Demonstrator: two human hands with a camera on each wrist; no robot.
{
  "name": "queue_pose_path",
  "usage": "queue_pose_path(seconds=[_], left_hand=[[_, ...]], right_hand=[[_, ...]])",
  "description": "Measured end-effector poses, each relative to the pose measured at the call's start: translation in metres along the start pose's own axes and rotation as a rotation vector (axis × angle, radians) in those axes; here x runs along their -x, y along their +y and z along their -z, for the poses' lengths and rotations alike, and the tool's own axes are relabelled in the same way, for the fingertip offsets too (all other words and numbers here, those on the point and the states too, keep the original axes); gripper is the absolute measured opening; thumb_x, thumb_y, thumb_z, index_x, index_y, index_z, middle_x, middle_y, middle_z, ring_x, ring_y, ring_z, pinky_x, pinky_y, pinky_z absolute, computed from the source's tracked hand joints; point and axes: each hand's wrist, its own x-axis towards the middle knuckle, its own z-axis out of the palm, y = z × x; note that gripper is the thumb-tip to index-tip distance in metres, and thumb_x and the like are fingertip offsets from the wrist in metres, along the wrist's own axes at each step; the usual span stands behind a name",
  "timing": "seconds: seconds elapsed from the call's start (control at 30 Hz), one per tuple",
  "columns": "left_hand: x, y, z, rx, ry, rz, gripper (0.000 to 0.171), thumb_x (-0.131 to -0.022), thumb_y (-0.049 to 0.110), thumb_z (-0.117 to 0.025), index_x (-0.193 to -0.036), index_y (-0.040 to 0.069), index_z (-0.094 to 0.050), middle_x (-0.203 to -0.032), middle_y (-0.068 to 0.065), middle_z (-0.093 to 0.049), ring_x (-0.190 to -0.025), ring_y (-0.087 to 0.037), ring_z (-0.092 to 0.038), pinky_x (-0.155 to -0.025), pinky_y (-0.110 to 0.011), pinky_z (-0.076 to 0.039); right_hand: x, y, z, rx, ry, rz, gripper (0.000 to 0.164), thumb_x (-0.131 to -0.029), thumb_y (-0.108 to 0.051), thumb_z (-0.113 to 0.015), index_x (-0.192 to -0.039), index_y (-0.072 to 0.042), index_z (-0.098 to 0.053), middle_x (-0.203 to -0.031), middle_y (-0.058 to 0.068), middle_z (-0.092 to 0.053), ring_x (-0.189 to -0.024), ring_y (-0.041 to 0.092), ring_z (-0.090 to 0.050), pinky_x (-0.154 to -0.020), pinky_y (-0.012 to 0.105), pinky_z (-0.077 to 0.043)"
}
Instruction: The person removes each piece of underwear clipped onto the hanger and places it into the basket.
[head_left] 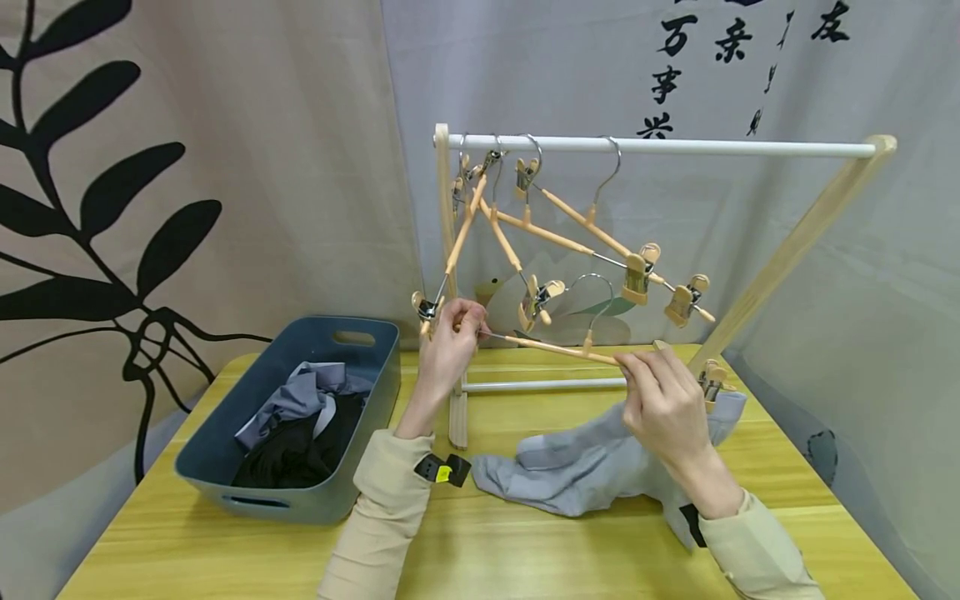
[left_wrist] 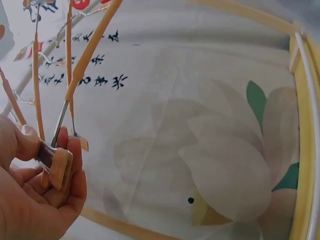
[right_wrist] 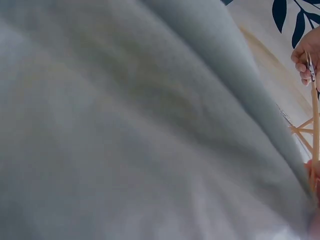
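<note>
A clip hanger point(head_left: 558, 347) with a wooden-coloured bar and metal hook is held level between both hands. My left hand point(head_left: 450, 342) pinches the clip point(left_wrist: 60, 167) at its left end; the left wrist view shows no cloth in that clip. My right hand point(head_left: 667, 408) grips the bar toward its right end. Beside that hand, the right clip point(head_left: 712, 379) sits at the waist edge of a light grey garment point(head_left: 585, 467), which droops onto the table. Grey cloth point(right_wrist: 125, 125) fills most of the right wrist view and hides much of the right hand.
Behind the hands stands a rack with a white rail point(head_left: 675, 147) and wooden side posts. Several clip hangers point(head_left: 555, 237) hang toward its left. A blue-grey bin point(head_left: 378, 417) on the left of the yellow table point(head_left: 247, 550) contains grey and black clothes point(head_left: 300, 433).
</note>
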Motion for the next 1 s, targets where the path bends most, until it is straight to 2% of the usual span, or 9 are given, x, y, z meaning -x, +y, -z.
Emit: queue_pose_path(seconds=[0.17,0.3,0.43,0.53,0.7,0.77,0.83,0.9,1.0], left_hand=[[-0.002,-0.005,-0.001,-0.011,-0.023,-0.057,0.028,-0.096,0.029,-0.044,-0.099,0.005,-0.059,-0.085,-0.010,-0.064,-0.073,-0.018,-0.060,-0.060,-0.022,-0.041],[-0.001,-0.009,-0.003,-0.046,-0.027,-0.095,0.034,-0.097,0.031,-0.039,-0.106,0.004,-0.058,-0.088,-0.010,-0.064,-0.067,-0.020,-0.057,-0.055,-0.024,-0.040],[0.001,-0.012,-0.006,-0.149,0.038,-0.216,0.039,-0.098,0.032,-0.036,-0.120,0.005,-0.052,-0.102,-0.010,-0.062,-0.073,-0.023,-0.057,-0.056,-0.029,-0.045],[0.002,-0.015,-0.010,-0.312,0.164,-0.420,0.036,-0.097,0.025,-0.041,-0.125,0.004,-0.050,-0.112,-0.012,-0.059,-0.084,-0.022,-0.059,-0.063,-0.030,-0.050],[0.002,-0.017,-0.018,-0.654,0.371,-0.880,0.019,-0.088,0.006,-0.056,-0.106,0.001,-0.062,-0.104,-0.012,-0.064,-0.104,-0.025,-0.059,-0.090,-0.031,-0.049],[0.003,-0.018,-0.021,-0.721,0.358,-1.016,0.015,-0.086,0.006,-0.059,-0.099,0.002,-0.064,-0.100,-0.011,-0.066,-0.101,-0.024,-0.060,-0.094,-0.031,-0.047],[0.004,-0.020,-0.024,-0.748,0.295,-1.093,0.015,-0.084,0.010,-0.062,-0.097,0.004,-0.065,-0.098,-0.009,-0.067,-0.098,-0.023,-0.061,-0.092,-0.031,-0.047],[0.006,-0.022,-0.027,-0.759,0.217,-1.118,0.017,-0.084,0.015,-0.064,-0.098,0.006,-0.066,-0.098,-0.007,-0.067,-0.096,-0.022,-0.061,-0.090,-0.030,-0.048],[0.009,-0.024,-0.031,-0.779,0.132,-1.107,0.021,-0.084,0.020,-0.064,-0.102,0.010,-0.066,-0.097,-0.004,-0.067,-0.094,-0.019,-0.061,-0.084,-0.029,-0.049]], right_hand=[[0.001,0.001,0.001,0.001,-0.023,-0.003,0.019,-0.086,-0.003,-0.049,-0.081,0.006,-0.066,-0.070,0.016,-0.062,-0.058,0.030,-0.052,-0.063,0.041,-0.047],[0.000,0.002,0.001,0.006,-0.037,0.005,0.019,-0.086,-0.003,-0.049,-0.082,0.006,-0.066,-0.071,0.016,-0.062,-0.059,0.030,-0.053,-0.062,0.040,-0.047],[0.000,0.003,0.001,0.023,-0.065,0.006,0.019,-0.086,-0.003,-0.049,-0.082,0.006,-0.065,-0.072,0.016,-0.062,-0.061,0.031,-0.054,-0.062,0.041,-0.048],[0.001,0.004,0.001,0.033,-0.091,0.011,0.019,-0.087,-0.003,-0.048,-0.082,0.005,-0.065,-0.073,0.015,-0.062,-0.062,0.030,-0.054,-0.061,0.040,-0.047],[0.001,0.003,0.000,0.027,-0.113,0.019,0.019,-0.085,-0.003,-0.048,-0.082,0.005,-0.065,-0.074,0.015,-0.062,-0.061,0.029,-0.054,-0.058,0.037,-0.045],[0.000,0.003,0.001,0.023,-0.119,0.020,0.020,-0.085,-0.002,-0.047,-0.082,0.005,-0.065,-0.074,0.014,-0.062,-0.061,0.029,-0.054,-0.057,0.037,-0.044],[0.000,0.003,0.001,0.021,-0.127,0.022,0.020,-0.084,-0.002,-0.047,-0.083,0.005,-0.065,-0.074,0.014,-0.062,-0.060,0.029,-0.053,-0.056,0.036,-0.044],[0.000,0.003,0.001,0.020,-0.132,0.023,0.020,-0.084,-0.002,-0.047,-0.083,0.005,-0.065,-0.073,0.014,-0.062,-0.060,0.029,-0.053,-0.055,0.036,-0.043],[0.001,0.002,0.001,0.023,-0.140,0.022,0.021,-0.084,-0.003,-0.046,-0.083,0.005,-0.066,-0.074,0.014,-0.062,-0.061,0.029,-0.054,-0.056,0.036,-0.044]])
